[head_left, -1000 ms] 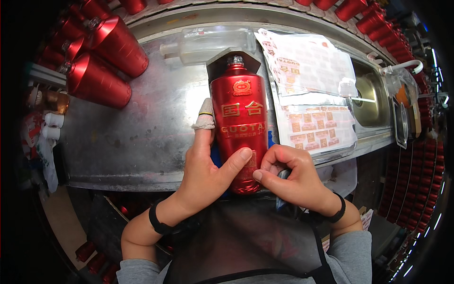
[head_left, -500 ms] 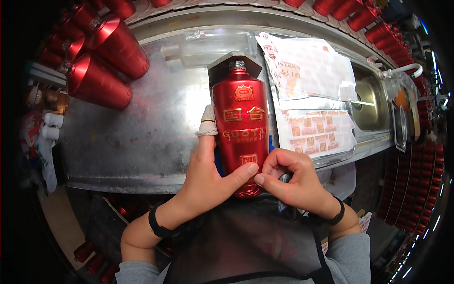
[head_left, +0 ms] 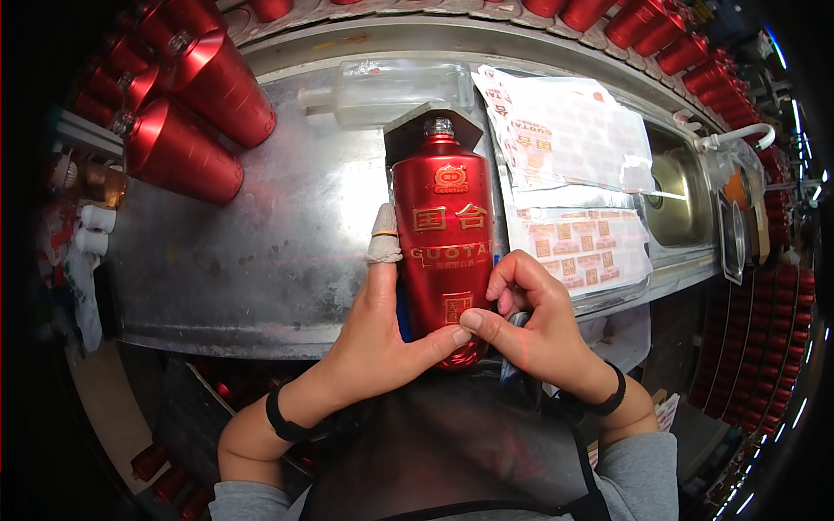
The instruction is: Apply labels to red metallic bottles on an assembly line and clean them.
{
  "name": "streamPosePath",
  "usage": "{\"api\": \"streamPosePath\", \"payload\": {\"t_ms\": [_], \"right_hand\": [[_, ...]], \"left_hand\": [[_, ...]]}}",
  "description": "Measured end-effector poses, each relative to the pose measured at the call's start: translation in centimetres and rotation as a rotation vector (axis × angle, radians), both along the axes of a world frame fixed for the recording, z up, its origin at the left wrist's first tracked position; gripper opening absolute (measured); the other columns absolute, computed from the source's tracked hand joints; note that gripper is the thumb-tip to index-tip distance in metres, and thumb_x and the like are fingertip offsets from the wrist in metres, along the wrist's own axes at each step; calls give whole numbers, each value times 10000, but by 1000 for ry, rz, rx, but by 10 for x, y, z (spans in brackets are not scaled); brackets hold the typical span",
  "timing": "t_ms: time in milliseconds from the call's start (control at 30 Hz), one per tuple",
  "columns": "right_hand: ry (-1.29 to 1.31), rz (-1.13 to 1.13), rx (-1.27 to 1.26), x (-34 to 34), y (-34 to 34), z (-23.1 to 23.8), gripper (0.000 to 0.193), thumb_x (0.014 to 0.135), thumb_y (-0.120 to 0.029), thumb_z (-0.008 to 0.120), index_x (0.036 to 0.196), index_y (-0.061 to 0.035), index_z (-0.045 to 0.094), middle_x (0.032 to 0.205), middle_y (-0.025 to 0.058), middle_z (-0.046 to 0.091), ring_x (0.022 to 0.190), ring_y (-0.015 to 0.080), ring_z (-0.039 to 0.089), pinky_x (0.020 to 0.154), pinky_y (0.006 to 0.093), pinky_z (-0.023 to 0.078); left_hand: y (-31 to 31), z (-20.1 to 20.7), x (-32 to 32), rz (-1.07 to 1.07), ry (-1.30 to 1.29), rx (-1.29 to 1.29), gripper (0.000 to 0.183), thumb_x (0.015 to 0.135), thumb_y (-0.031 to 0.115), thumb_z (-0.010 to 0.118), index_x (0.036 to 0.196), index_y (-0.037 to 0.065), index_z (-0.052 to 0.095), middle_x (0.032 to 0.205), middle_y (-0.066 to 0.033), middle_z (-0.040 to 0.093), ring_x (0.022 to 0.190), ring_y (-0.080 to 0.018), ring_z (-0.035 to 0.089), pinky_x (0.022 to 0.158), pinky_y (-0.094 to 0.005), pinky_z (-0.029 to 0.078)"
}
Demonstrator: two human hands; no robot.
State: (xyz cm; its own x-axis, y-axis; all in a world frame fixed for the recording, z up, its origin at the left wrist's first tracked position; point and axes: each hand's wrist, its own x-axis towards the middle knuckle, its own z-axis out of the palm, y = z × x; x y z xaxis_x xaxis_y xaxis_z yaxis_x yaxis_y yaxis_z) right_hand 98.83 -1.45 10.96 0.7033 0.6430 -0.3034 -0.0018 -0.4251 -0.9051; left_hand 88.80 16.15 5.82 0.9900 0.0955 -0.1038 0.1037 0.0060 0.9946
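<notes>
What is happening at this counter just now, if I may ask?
A person is handling a red bottle at a metal counter. The left hand holds it along its left side, thumb across the lower front, while the right hand has its thumb by the square emblem. Printed sheets lie to the right; other red bottles are at the left.

On the red bottle [head_left: 443,234] we see an emblem [head_left: 450,178], two large gold characters [head_left: 449,219], a row of gold Latin capitals [head_left: 450,253], a smaller line beneath and a square seal [head_left: 458,307] near the base. We find similar lettering on the upper label sheet [head_left: 582,130] and square seals on the lower label sheet [head_left: 556,246].
</notes>
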Motion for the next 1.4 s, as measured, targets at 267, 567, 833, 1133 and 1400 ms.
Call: {"api": "streamPosePath", "payload": {"t_ms": [267, 567, 833, 1133, 1400], "right_hand": [[-102, -12, -8, -1, 3, -3, 310, 808, -164, 814, 833, -61, 523, 778, -4, 488, 691, 87, 423, 590, 245, 384], [-230, -10, -19, -2, 5, -9, 351, 815, -215, 813, 792, -57, 501, 731, 26, 489, 641, 120, 440, 565, 273, 390], [-195, -19, 25, -2, 3, -13, 358, 815, -222, 813, 798, -56, 496, 734, 31, 492, 642, 123, 445, 566, 274, 395], [-299, 14, -7, -3, 7, -9, 392, 812, -241, 819, 810, -47, 479, 738, 42, 493, 633, 144, 450, 558, 293, 397], [-344, -3, -23, -5, 8, -9, 381, 840, -240, 795, 801, -46, 470, 729, 55, 481, 624, 157, 445, 552, 309, 400]], "left_hand": [[1, -3, -2, -24, 26, -20, 1119, 808, 189, 790, 1569, -5, -7, 1507, -194, 346, 1391, -275, 389, 1153, -413, 304], [-1, -6, -1, 25, -20, -100, 1080, 830, 184, 766, 1571, -9, 4, 1508, -192, 346, 1392, -269, 385, 1156, -410, 296], [-1, -14, -5, 69, -130, 19, 930, 834, 211, 780, 1506, -36, 187, 1373, -208, 502, 1266, -280, 517, 1067, -394, 400], [-2, -11, -2, 84, -142, -41, 927, 847, 207, 771, 1510, -45, 174, 1387, -203, 489, 1282, -268, 502, 1079, -390, 389], [-2, -9, -3, 85, -96, -59, 924, 857, 201, 761, 1515, -47, 161, 1385, -208, 497, 1275, -264, 514, 1067, -380, 404]]}}
